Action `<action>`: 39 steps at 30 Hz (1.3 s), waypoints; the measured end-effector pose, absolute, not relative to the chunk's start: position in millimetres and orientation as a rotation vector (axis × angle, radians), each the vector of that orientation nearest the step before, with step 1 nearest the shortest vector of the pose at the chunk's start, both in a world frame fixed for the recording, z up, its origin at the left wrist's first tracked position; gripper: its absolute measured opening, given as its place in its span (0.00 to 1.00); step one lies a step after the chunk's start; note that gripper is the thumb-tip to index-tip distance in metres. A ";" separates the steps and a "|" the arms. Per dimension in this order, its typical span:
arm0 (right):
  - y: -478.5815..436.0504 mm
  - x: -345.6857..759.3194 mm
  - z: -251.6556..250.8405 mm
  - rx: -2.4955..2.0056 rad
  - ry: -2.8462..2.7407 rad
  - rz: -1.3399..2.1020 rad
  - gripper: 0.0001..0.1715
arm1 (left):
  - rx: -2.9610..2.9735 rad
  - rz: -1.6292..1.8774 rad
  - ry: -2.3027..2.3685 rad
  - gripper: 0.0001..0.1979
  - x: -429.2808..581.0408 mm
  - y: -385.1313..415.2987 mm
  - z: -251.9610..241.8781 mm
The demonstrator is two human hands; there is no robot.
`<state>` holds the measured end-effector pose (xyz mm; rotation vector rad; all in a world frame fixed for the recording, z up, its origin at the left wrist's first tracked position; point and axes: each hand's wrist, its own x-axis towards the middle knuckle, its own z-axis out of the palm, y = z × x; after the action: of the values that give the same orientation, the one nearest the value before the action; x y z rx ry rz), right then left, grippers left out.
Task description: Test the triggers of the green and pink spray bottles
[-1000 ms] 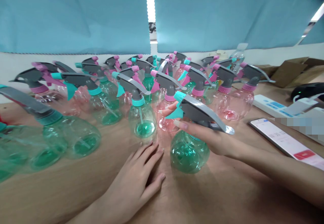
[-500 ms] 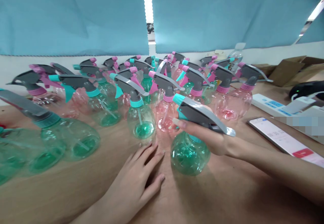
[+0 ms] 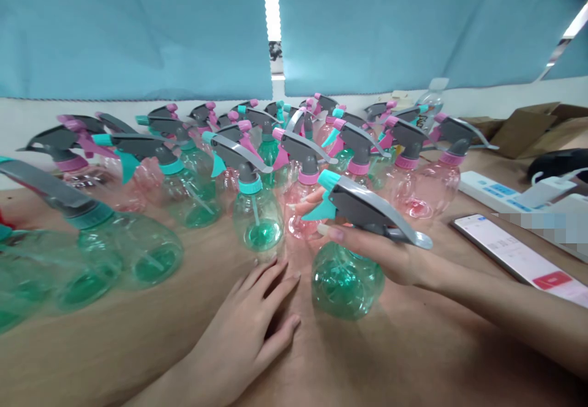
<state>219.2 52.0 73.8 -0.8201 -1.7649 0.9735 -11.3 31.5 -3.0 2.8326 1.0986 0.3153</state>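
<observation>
On the table [image 3: 390,364], the left hand [image 3: 255,318] lies left of the bottle [image 3: 344,284] in the right hand [image 3: 386,251]. Many other bottles [image 3: 258,214] stand behind and left. At right, the phone [image 3: 509,251] lies before the power strip [image 3: 489,190].

Left hand [image 3: 250,315] and right hand [image 3: 376,247] are both bare, with slim, tapering fingers [image 3: 264,279], right thumbnail [image 3: 324,230] longish and projecting past the flesh, left thumbnail [image 3: 294,320] looks shorter, left forearm [image 3: 184,379] and right forearm [image 3: 496,303] slender and uncovered up to the frame edge.
</observation>
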 end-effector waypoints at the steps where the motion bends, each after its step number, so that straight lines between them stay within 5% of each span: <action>1: 52.2 219.4 73.2 -0.805 -1.761 0.977 0.07 | 2.830 0.314 1.102 0.22 -11.2 31.6 -3.2; 39: 52.0 223.1 69.6 -0.780 -1.728 1.007 0.05 | 2.806 0.330 1.111 0.22 -11.5 30.1 -0.7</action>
<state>223.1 52.0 69.6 -0.7799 -1.7277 1.0069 -11.5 30.1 -0.7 2.8061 1.1112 0.3297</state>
